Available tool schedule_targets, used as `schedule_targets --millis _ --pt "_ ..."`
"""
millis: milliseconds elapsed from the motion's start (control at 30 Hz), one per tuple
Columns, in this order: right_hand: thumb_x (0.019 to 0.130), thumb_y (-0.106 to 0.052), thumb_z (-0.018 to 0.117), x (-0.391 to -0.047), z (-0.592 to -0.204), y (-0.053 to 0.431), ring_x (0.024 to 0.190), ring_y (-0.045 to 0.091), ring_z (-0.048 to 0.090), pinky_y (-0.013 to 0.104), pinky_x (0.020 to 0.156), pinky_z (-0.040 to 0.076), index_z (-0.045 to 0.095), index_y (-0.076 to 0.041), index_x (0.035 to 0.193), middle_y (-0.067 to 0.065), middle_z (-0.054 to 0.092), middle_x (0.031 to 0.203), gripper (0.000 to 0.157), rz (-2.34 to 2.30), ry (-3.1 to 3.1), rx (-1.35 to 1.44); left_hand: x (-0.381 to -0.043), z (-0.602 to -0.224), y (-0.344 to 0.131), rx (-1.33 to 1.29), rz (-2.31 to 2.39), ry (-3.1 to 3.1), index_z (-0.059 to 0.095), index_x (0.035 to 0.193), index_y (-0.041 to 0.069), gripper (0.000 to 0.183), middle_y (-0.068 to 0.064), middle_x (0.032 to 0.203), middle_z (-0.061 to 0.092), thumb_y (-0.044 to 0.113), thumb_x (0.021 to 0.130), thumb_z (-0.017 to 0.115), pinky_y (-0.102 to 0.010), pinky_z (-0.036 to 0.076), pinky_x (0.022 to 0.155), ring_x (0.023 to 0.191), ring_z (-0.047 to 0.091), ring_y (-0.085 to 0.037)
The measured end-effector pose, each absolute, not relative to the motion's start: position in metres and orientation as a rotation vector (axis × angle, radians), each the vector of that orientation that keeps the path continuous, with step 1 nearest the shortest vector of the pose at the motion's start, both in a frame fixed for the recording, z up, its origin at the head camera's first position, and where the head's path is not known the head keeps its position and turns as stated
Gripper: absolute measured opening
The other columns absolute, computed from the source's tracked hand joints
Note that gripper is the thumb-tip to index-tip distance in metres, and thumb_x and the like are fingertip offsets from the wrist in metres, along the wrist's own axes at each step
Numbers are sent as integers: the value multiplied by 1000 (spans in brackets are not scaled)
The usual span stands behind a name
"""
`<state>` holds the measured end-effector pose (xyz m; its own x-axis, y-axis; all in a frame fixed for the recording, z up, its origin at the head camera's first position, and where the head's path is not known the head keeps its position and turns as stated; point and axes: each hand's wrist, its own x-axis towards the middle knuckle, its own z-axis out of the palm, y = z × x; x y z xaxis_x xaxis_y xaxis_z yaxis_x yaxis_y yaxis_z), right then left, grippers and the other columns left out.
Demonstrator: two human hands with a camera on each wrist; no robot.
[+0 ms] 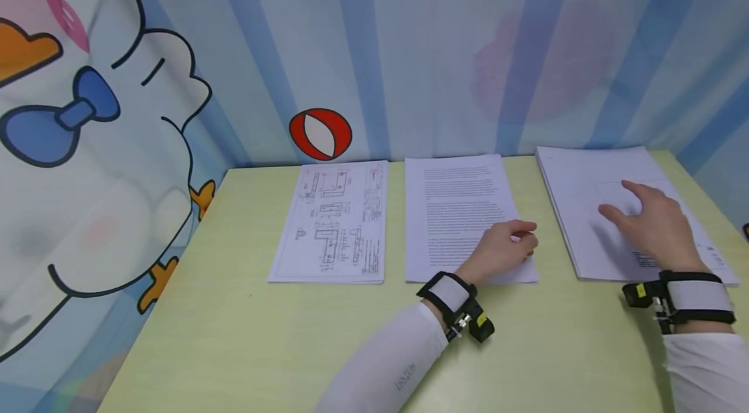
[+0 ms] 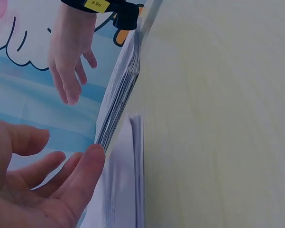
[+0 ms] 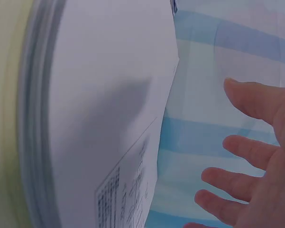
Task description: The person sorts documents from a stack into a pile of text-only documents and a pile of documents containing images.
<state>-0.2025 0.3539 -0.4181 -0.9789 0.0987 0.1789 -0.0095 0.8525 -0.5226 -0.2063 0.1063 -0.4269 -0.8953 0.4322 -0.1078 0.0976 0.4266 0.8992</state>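
Observation:
My left hand (image 1: 502,249) hovers over the lower right part of the middle stack of printed text pages (image 1: 459,195), fingers loosely bent and holding nothing. In the left wrist view its thumb and fingers (image 2: 87,175) are spread apart beside the paper edges. My right hand (image 1: 661,224) is held above the right stack of paper (image 1: 585,205), thumb and fingers apart. The right wrist view shows that hand (image 3: 256,152) clear of the top sheet (image 3: 99,95), its shadow falling on the page. This top sheet carries thin lines and a small printed block near its lower edge.
A left stack of technical drawings (image 1: 351,224) lies beside the text pages. The pale yellow-green table (image 1: 234,335) meets a striped blue backdrop (image 1: 409,42) with a cartoon duck (image 1: 105,205) and a red ball printed on it. The right stack is the thickest.

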Motion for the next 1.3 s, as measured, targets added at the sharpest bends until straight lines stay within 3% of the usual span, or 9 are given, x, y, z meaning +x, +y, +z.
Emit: schedule_targets --millis 267,467,600,900,1300 --pt "92 -49 44 -204 -428 374 122 63 20 73 93 21 16 13 143 48 21 137 85 838 -2923 -249 -198 -436 137 374 1401 2333 58 127 17 38 5 101 69 22 89 57 -17 47 74 76 62 -1" --pt "92 -49 43 -201 -435 385 120 64 20 74 93 22 14 15 142 49 21 136 86 818 -2942 -331 -196 -440 150 315 1458 2259 56 130 17 40 3 96 70 18 90 55 -17 48 70 73 66 -7" --pt "93 -48 42 -200 -438 389 119 65 20 73 93 23 14 17 141 51 22 133 86 815 -2947 -397 -196 -443 156 208 1565 2148 57 128 15 37 -2 91 72 15 91 54 -22 54 69 73 69 -13" --pt "92 -39 46 -202 -446 398 113 64 30 69 91 33 15 19 139 52 25 130 80 796 -2980 -619 -196 -450 165 98 1680 2017 62 122 14 33 -2 83 72 13 89 60 -26 58 67 72 70 -14" --pt "92 -32 46 -202 -442 394 93 56 48 56 69 43 21 18 138 50 34 125 72 754 -2989 -730 -197 -449 166 100 1698 1990 65 118 11 30 -4 83 72 11 88 60 -28 59 70 73 70 -16"
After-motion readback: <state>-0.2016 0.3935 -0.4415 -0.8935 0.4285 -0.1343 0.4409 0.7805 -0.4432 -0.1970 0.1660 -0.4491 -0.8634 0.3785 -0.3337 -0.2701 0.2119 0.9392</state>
